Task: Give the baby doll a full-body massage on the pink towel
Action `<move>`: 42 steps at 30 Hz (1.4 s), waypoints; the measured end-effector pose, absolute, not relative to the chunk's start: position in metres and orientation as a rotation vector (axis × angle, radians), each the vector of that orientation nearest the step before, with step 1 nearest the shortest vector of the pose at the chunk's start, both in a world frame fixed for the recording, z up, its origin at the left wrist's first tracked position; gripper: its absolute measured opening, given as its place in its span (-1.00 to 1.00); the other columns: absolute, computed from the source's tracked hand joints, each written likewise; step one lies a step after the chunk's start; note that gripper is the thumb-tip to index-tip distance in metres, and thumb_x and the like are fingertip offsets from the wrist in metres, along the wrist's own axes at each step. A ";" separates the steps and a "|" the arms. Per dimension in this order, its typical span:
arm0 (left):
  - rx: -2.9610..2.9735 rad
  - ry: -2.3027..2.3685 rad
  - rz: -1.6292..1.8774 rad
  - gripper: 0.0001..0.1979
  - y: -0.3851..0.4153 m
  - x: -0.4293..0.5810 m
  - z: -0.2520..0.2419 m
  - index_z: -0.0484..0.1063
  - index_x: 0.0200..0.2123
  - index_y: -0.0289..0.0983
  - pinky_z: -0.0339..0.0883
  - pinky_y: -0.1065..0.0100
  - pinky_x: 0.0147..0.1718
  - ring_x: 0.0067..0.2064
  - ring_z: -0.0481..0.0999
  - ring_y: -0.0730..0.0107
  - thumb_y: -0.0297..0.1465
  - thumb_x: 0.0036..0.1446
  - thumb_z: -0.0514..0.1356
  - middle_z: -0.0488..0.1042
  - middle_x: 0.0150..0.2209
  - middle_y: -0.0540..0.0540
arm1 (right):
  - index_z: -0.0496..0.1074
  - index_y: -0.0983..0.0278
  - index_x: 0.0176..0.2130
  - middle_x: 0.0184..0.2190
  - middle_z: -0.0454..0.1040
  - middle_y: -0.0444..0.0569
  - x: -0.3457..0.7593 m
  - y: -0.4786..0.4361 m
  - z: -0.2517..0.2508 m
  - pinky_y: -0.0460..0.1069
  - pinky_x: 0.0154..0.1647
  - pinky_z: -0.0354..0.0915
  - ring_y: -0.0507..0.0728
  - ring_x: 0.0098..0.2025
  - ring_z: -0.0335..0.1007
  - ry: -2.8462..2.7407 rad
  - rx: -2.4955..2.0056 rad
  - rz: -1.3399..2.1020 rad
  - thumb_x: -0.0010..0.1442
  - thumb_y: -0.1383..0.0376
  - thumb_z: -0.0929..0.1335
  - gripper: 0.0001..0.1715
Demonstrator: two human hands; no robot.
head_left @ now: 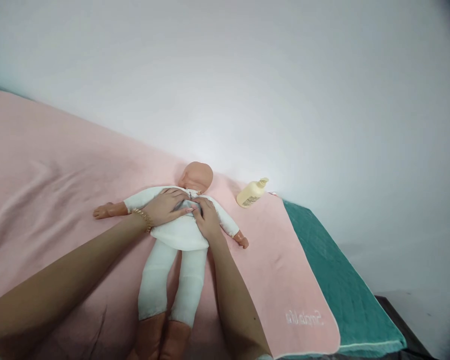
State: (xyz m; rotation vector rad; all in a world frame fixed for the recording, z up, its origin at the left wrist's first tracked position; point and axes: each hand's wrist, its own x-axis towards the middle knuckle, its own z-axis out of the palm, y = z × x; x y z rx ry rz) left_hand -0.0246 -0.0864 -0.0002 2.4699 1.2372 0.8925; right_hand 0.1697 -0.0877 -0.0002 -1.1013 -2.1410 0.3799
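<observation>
A doll with a white cloth body lies on a pink mat, its head toward the wall and its legs toward me. My left hand lies flat on the left side of the doll's chest, fingers stretched out, with a gold bracelet at the wrist. On the right side of the chest rests my right hand, its fingers spread over the cloth. Between my hands a grey patch shows on the chest. The thumbs nearly meet there.
A pale yellow pump bottle stands tilted in view, right of the doll's head. Green padding shows beyond the mat's right edge. A white wall rises behind. A dark edge is at the lower right.
</observation>
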 end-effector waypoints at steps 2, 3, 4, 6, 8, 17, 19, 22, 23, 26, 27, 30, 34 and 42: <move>2.471 1.232 0.885 -0.50 -0.086 -0.025 0.002 0.42 0.02 -0.23 0.12 0.07 0.14 0.13 0.36 0.12 -0.02 0.30 -0.06 0.48 0.05 -0.14 | 0.38 0.26 0.01 0.02 0.44 0.08 0.170 -0.089 -0.001 0.15 0.20 0.19 0.21 0.11 0.29 -2.138 -1.091 0.362 0.34 0.22 0.23 -0.69; 2.472 1.232 0.894 -0.50 -0.086 -0.025 0.002 0.42 0.02 -0.22 0.12 0.07 0.14 0.13 0.36 0.13 -0.02 0.31 -0.07 0.48 0.05 -0.13 | 0.35 0.27 0.07 0.07 0.40 0.11 0.170 -0.089 -0.001 0.16 0.23 0.16 0.22 0.16 0.24 -2.133 -1.086 0.348 0.33 0.22 0.24 -0.65; 2.475 1.235 0.911 -0.50 -0.086 -0.025 0.001 0.41 0.02 -0.22 0.12 0.07 0.14 0.14 0.35 0.13 -0.03 0.31 -0.07 0.47 0.07 -0.14 | 0.31 0.29 0.11 0.12 0.36 0.13 0.171 -0.090 -0.002 0.16 0.27 0.13 0.22 0.21 0.19 -2.131 -1.084 0.334 0.33 0.22 0.24 -0.60; 2.485 1.252 0.957 -0.49 -0.086 -0.025 -0.001 0.38 0.06 -0.25 0.11 0.08 0.15 0.16 0.32 0.12 -0.03 0.31 -0.07 0.44 0.11 -0.16 | 0.27 0.31 0.16 0.16 0.30 0.16 0.171 -0.089 -0.004 0.16 0.30 0.10 0.22 0.25 0.13 -2.137 -1.096 0.317 0.33 0.22 0.23 -0.55; 2.491 1.275 0.978 -0.49 -0.086 -0.024 -0.003 0.35 0.10 -0.25 0.10 0.08 0.16 0.18 0.30 0.12 -0.04 0.31 -0.06 0.41 0.13 -0.18 | 0.28 0.30 0.16 0.15 0.31 0.15 0.172 -0.088 -0.005 0.16 0.30 0.11 0.22 0.24 0.14 -2.159 -1.122 0.317 0.33 0.22 0.23 -0.55; 2.498 1.287 0.890 -0.51 -0.086 -0.023 -0.004 0.36 0.11 -0.22 0.09 0.07 0.16 0.18 0.31 0.12 -0.06 0.31 -0.03 0.43 0.13 -0.15 | 0.33 0.33 0.13 0.09 0.36 0.19 0.171 -0.087 -0.005 0.23 0.26 0.14 0.26 0.18 0.19 -2.235 -1.172 0.317 0.34 0.22 0.23 -0.57; 2.515 1.288 0.913 -0.52 -0.085 -0.023 -0.006 0.35 0.11 -0.23 0.09 0.08 0.15 0.18 0.30 0.13 -0.08 0.31 -0.03 0.42 0.13 -0.17 | 0.29 0.32 0.16 0.13 0.33 0.18 0.171 -0.088 -0.005 0.22 0.28 0.12 0.26 0.21 0.16 -2.222 -1.165 0.306 0.34 0.21 0.23 -0.55; 2.525 1.298 0.979 -0.51 -0.085 -0.023 -0.009 0.32 0.13 -0.28 0.09 0.09 0.16 0.19 0.29 0.12 -0.10 0.32 -0.03 0.38 0.15 -0.22 | 0.24 0.29 0.22 0.20 0.28 0.16 0.171 -0.090 -0.005 0.20 0.32 0.07 0.24 0.27 0.10 -2.198 -1.150 0.291 0.34 0.22 0.23 -0.50; 2.521 1.302 0.992 -0.50 -0.085 -0.023 -0.010 0.31 0.14 -0.29 0.09 0.08 0.16 0.19 0.28 0.11 -0.09 0.32 -0.03 0.37 0.16 -0.23 | 0.23 0.30 0.23 0.21 0.27 0.15 0.171 -0.090 -0.006 0.20 0.33 0.06 0.24 0.28 0.09 -2.193 -1.149 0.290 0.34 0.22 0.23 -0.49; 2.510 1.302 0.968 -0.49 -0.085 -0.023 -0.009 0.32 0.13 -0.28 0.09 0.07 0.16 0.20 0.28 0.10 -0.07 0.31 -0.02 0.38 0.15 -0.22 | 0.24 0.34 0.22 0.21 0.28 0.18 0.171 -0.089 -0.007 0.20 0.33 0.06 0.24 0.27 0.10 -2.200 -1.158 0.298 0.33 0.23 0.23 -0.49; 2.508 1.299 0.950 -0.49 -0.085 -0.023 -0.009 0.32 0.13 -0.28 0.10 0.07 0.16 0.19 0.28 0.10 -0.06 0.30 -0.02 0.39 0.14 -0.21 | 0.25 0.34 0.22 0.20 0.29 0.18 0.171 -0.088 -0.007 0.20 0.32 0.06 0.25 0.26 0.12 -2.210 -1.164 0.303 0.34 0.23 0.23 -0.49; 2.501 1.301 0.913 -0.47 -0.085 -0.022 -0.007 0.33 0.12 -0.28 0.10 0.06 0.16 0.18 0.30 0.10 -0.04 0.30 -0.03 0.41 0.13 -0.20 | 0.27 0.34 0.21 0.18 0.32 0.18 0.171 -0.086 -0.007 0.22 0.31 0.08 0.25 0.24 0.14 -2.240 -1.194 0.314 0.35 0.22 0.22 -0.50; 2.476 1.299 0.920 -0.47 -0.084 -0.022 -0.008 0.33 0.13 -0.28 0.09 0.05 0.18 0.19 0.28 0.08 -0.05 0.30 -0.02 0.39 0.14 -0.21 | 0.27 0.31 0.21 0.17 0.33 0.15 0.170 -0.087 -0.006 0.20 0.31 0.08 0.25 0.23 0.15 -2.222 -1.200 0.328 0.35 0.22 0.22 -0.51; 2.355 1.012 1.104 -0.62 -0.107 -0.034 0.009 0.44 -0.02 -0.24 0.25 0.17 0.09 0.06 0.40 0.19 -0.16 0.33 -0.03 0.48 0.00 -0.16 | 0.45 0.25 0.03 -0.08 0.44 0.13 0.183 -0.116 0.006 0.19 0.09 0.28 0.23 0.02 0.32 -1.939 -0.992 0.234 0.34 0.18 0.21 -0.61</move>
